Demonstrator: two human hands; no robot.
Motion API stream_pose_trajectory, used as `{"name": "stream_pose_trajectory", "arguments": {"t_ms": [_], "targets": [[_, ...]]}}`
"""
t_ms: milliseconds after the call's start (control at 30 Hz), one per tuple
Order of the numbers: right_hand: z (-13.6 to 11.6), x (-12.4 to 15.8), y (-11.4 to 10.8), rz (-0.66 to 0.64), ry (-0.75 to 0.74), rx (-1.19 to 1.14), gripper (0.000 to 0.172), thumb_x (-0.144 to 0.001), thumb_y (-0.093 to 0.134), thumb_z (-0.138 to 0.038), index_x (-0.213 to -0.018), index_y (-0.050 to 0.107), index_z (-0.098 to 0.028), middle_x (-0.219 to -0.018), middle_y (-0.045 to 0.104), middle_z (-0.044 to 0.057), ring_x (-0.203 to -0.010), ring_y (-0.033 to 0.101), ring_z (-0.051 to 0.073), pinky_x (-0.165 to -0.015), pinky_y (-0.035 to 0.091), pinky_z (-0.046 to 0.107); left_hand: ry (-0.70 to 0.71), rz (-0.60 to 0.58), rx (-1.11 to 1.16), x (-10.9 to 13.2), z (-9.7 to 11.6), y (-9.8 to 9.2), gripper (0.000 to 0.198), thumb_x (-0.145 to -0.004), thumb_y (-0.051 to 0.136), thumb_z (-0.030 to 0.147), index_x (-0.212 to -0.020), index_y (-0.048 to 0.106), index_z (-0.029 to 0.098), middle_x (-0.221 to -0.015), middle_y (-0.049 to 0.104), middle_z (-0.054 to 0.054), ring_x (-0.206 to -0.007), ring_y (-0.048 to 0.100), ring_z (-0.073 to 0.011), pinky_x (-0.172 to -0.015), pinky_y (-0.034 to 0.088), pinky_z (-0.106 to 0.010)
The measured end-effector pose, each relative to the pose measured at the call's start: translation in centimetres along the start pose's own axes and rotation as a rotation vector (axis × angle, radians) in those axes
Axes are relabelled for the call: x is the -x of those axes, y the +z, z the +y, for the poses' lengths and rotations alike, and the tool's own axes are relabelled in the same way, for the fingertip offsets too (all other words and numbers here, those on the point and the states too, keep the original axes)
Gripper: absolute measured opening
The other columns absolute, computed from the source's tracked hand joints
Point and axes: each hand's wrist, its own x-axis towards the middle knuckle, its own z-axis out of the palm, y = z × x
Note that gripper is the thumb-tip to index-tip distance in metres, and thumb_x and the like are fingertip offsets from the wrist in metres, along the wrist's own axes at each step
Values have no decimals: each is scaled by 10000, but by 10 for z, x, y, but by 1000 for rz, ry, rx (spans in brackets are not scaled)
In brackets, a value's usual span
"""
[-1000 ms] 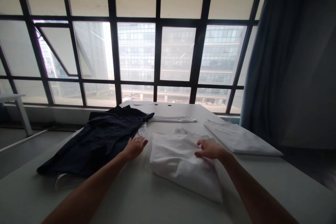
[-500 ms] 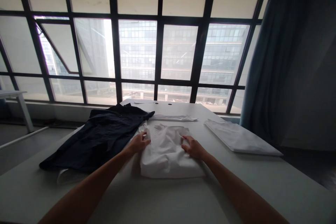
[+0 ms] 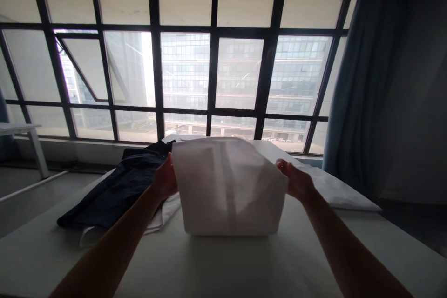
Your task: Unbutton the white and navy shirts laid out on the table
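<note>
A folded white shirt [image 3: 228,191] stands raised in front of me, its broad side facing me and its lower edge close above or on the table; I cannot tell which. My left hand [image 3: 166,178] grips its left edge near the top, fingers partly hidden behind the cloth. On the opposite edge my right hand [image 3: 297,181] is closed, thumb toward the upper right corner. Left of the shirt lies a dark navy garment [image 3: 115,195], with white cloth [image 3: 166,214] showing from under it near my left forearm.
The white table [image 3: 230,270] extends away toward a wall of framed windows [image 3: 185,70]. A flat folded white cloth [image 3: 340,188] lies on its right side. A blue curtain [image 3: 356,102] hangs at the right, and another white table [image 3: 33,144] stands at the far left.
Both hands have lifted the white shirt from lying flat to a raised, upright pose. They have moved farther apart, out to its side edges.
</note>
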Motion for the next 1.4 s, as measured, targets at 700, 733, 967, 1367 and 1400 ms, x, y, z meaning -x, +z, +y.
{"name": "stream_pose_trajectory", "arguments": {"t_ms": [700, 733, 967, 1367, 1400], "targets": [[7, 37, 97, -696, -138, 530, 345, -703, 749, -365, -985, 724, -166, -841, 681, 44, -717, 596, 156, -682, 467, 256, 656, -419, -1071, 23, -28, 99, 467, -950, 478, 424, -607, 643, 155, -595, 644, -68, -680, 631, -199, -821, 417, -348], [9, 35, 93, -704, -89, 556, 331, -704, 740, -347, -981, 722, -165, -794, 669, 31, -678, 588, 145, -655, 461, 246, 600, -381, -1110, 19, -24, 89, 492, -947, 475, 423, -568, 631, 151, -550, 619, -64, -620, 605, -187, -761, 412, -333], [11, 19, 50, -615, 179, 759, 204, -640, 711, -223, -827, 744, -147, -711, 673, 27, -592, 582, 137, -527, 416, 211, 93, -325, -1076, 7, 0, 6, 537, -817, 579, 558, -467, 550, 151, -420, 420, 29, -440, 373, -90, -495, 238, -260], [-21, 41, 67, -524, -96, 845, 372, -733, 739, -324, -1087, 717, -212, -1083, 694, 85, -893, 662, 229, -820, 496, 324, 183, -638, -1171, 21, -10, 28, 608, -544, 855, 345, -1122, 685, 263, -1044, 664, -36, -938, 621, -234, -851, 450, -295], [-22, 46, 79, -573, -169, 753, 433, -738, 744, -373, -1138, 697, -216, -1176, 662, 91, -929, 657, 234, -851, 496, 329, 227, -671, -1158, 23, -11, 35, 562, -589, 824, 314, -1131, 681, 273, -1069, 657, -36, -944, 619, -225, -870, 446, -298]]}}
